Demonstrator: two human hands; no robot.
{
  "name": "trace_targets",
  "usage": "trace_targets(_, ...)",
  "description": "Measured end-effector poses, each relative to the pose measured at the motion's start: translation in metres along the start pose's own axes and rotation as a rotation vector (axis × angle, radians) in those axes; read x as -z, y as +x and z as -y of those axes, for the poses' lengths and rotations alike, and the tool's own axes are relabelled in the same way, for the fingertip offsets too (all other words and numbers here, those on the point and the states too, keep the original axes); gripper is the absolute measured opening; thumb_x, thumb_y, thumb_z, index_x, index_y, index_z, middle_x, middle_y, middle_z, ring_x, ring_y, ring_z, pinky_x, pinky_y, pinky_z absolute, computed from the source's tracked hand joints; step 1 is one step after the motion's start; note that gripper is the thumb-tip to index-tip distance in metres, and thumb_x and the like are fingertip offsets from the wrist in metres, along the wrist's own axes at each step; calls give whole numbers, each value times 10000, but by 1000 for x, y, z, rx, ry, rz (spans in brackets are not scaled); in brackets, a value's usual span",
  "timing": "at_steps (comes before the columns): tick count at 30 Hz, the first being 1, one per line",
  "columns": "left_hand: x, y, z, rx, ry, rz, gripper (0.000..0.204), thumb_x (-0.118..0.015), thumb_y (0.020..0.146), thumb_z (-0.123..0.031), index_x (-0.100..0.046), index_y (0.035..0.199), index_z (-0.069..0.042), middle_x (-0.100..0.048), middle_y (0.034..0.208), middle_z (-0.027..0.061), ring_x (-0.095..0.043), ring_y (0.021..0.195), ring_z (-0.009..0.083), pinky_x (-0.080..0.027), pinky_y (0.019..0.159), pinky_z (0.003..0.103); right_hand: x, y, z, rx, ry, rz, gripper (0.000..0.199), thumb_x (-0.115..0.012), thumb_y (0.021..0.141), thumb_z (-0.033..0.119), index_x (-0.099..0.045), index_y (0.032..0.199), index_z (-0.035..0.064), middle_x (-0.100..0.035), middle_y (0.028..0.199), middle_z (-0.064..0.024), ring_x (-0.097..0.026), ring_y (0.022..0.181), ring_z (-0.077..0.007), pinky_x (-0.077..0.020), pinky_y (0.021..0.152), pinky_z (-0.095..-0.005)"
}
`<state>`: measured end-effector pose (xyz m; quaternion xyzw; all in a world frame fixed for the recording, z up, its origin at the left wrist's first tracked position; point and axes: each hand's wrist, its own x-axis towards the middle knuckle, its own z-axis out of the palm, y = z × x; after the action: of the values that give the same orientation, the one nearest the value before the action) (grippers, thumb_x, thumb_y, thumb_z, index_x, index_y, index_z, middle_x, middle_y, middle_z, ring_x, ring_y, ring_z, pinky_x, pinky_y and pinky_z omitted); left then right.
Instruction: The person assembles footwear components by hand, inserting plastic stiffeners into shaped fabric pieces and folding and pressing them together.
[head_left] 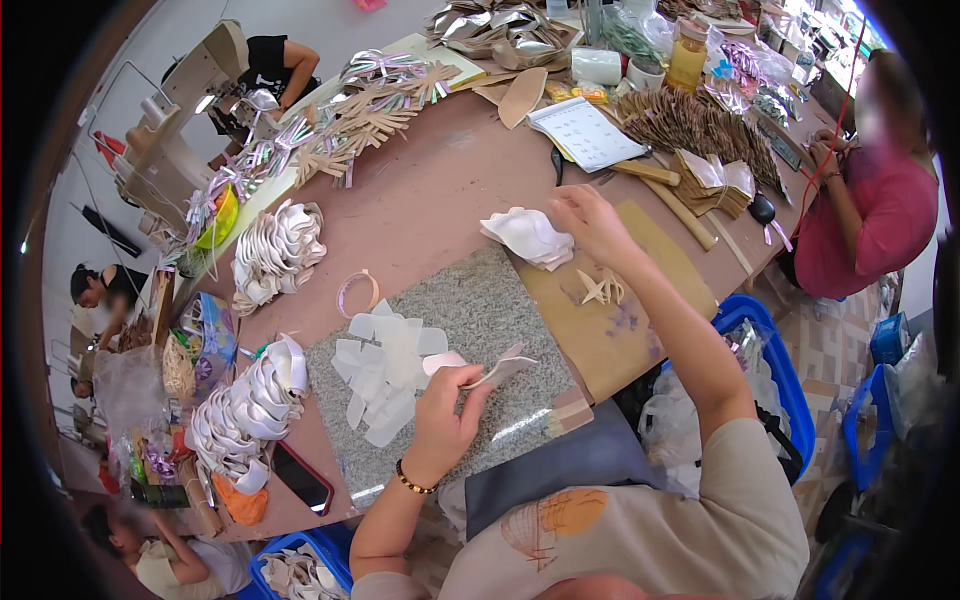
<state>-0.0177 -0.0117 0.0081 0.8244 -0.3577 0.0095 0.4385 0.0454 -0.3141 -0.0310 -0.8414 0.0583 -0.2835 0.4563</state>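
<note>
Left hand (447, 418) pinches a pale piece (508, 366) over the grey board (468, 300); right hand (592, 226), fingers bent, is at the white stack (528, 236), grip not tellable; step judged piece-by-piece handling, next move probably calling for separating one layer.

Left hand (447, 415): above near half of grey slab (465, 300), digits pinched. Right hand (592, 228): beyond slab's far-right corner, arm extended, fingers (566, 205) bent.
</note>
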Motion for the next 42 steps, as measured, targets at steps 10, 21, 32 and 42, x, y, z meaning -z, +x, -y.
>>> trace_targets(10, -2, -6, 29, 309, -550, 23, 92, -526, 892, -43, -519, 930, 41, -565, 872, 73, -600, 765, 107, -521, 596, 228, 48, -82, 8, 534, -662, 399, 219, -580, 707, 96, -596, 918, 39, -554, 959, -59, -504, 952, -229, -418, 804, -344)
trace_targets(21, 10, 0, 24, 508, -912, -13, 242, -509, 898, -36, -496, 1118, 63, -600, 1032, 122, -601, 914, 153, -527, 799, 281, 38, -87, 17, 565, -702, 440, 139, -603, 666, 105, -561, 792, 66, -562, 870, -36, -511, 912, -215, -385, 844, -336)
trace_targets(32, -15, -4, 20, 484, -1025, -133, 312, -425, 923, -6, -447, 1230, 43, -565, 1143, 123, -554, 1058, 179, -479, 923, 308, -34, -105, 113, -425, 581, 417, 86, -666, 782, -3, -613, 847, -21, -645, 797, -28, -580, 792, -71, -465, 683, -218)
trace_targets(42, -20, -12, 28, 470, -929, -158, 351, -408, 940, -41, -406, 1284, 33, -518, 1210, 99, -525, 1088, 153, -463, 933, 305, -70, -108, 114, -267, 530, 385, 68, -657, 784, 50, -630, 799, -10, -508, 830, -45, -533, 647, -92, -439, 594, -219)
